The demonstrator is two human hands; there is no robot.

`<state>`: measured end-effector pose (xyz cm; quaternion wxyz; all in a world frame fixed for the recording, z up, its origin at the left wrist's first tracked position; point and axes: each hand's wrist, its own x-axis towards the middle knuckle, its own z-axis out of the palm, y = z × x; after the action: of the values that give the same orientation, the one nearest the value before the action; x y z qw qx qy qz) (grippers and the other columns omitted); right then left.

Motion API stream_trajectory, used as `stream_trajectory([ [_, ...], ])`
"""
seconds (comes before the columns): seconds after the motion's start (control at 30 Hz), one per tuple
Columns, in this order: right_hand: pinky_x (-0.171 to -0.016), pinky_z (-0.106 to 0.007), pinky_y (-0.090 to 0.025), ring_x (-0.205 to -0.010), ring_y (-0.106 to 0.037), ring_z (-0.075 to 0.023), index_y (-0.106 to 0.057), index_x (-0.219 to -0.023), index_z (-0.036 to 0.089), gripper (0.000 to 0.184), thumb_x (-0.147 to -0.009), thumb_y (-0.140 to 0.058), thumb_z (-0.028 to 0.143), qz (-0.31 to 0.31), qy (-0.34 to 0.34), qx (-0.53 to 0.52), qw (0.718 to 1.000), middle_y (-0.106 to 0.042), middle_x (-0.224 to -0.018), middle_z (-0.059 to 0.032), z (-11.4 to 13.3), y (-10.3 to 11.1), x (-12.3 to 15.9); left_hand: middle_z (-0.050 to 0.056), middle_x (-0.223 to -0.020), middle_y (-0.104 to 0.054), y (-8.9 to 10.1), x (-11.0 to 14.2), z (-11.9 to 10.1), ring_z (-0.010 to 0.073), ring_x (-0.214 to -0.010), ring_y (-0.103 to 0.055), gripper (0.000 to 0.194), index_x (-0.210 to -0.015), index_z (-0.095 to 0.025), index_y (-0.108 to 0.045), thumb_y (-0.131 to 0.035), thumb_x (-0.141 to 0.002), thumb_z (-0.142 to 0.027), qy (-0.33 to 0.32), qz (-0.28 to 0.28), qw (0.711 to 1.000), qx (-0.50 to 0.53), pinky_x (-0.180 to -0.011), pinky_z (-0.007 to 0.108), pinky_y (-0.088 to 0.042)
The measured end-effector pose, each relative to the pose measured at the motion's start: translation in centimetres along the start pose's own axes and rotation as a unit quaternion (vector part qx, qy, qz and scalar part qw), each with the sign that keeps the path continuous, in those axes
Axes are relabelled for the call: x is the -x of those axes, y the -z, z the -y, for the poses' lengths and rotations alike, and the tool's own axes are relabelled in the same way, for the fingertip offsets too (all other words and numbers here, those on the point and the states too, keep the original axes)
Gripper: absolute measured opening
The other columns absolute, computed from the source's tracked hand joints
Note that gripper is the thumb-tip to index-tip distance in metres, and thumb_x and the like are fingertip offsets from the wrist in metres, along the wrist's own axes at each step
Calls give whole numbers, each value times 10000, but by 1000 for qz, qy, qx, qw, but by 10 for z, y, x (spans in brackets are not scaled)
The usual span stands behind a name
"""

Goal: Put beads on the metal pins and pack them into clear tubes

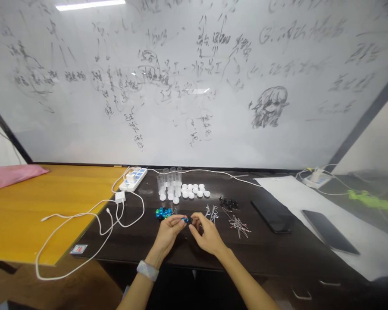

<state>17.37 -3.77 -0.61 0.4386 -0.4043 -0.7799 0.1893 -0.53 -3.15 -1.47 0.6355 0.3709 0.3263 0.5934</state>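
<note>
My left hand [168, 232] and my right hand [207, 234] meet low over a dark tabletop. Between their fingertips is a small shiny blue bead [185, 220], with a dark piece close against it; the fingers partly hide both. Just beyond my left hand lies a heap of glossy blue beads [164, 212]. Farther back stand several clear plastic tubes [170, 183] beside rows of white round caps [192, 191]. Right of my right hand lie thin metal pins [211, 214], with more [239, 226] farther right and small black parts [228, 203] behind them.
A white power strip [133, 179] with a charger and white cables [84, 232] sits at the left, by a yellow table [29, 215]. Two dark phones [271, 216] [330, 231] lie right, one on white paper [294, 193]. A written-on whiteboard [194, 86] stands behind.
</note>
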Motion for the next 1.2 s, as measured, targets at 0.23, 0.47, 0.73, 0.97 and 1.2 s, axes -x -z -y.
stream_trajectory([
  [0.23,-665,-281,-468,-691,-597,-164,-537,-1100,226,154,-975,-499,308,5,2,11,1000,-645,-888,-19,-1,-1,1,94,-933,-783,-1,1,-1,182,-879,-713,317,-884,-140,-769,-906,-619,-248,1,1,1000,-8,-873,283,-529],
  [0.47,-702,-293,-468,-731,-611,-175,-568,-999,228,169,-1016,-411,289,1,13,32,999,-635,-855,-20,-2,-1,0,97,-936,-784,0,0,0,186,-888,-713,289,-882,-137,-771,-894,-638,-230,1,6,1000,-2,-874,285,-530],
  [0.73,-716,-298,-479,-747,-617,-179,-569,-1043,229,143,-1000,-441,277,1,26,33,999,-644,-882,-30,-5,-2,1,94,-935,-784,1,0,1,174,-883,-713,268,-882,-133,-766,-886,-652,-203,7,12,1000,10,-868,267,-529],
  [0.97,-708,-295,-484,-758,-616,-179,-553,-1059,228,121,-978,-473,271,5,30,35,999,-638,-897,-30,-4,-2,1,91,-946,-781,5,-2,5,160,-868,-712,265,-901,-135,-764,-877,-669,-196,5,22,1000,14,-859,256,-530],
  [1.2,-695,-292,-490,-747,-610,-175,-543,-1092,232,142,-968,-489,274,0,35,30,999,-630,-925,-35,-3,-1,1,92,-939,-783,4,-2,3,164,-874,-711,274,-894,-136,-767,-885,-654,-198,6,17,1000,13,-868,261,-528],
])
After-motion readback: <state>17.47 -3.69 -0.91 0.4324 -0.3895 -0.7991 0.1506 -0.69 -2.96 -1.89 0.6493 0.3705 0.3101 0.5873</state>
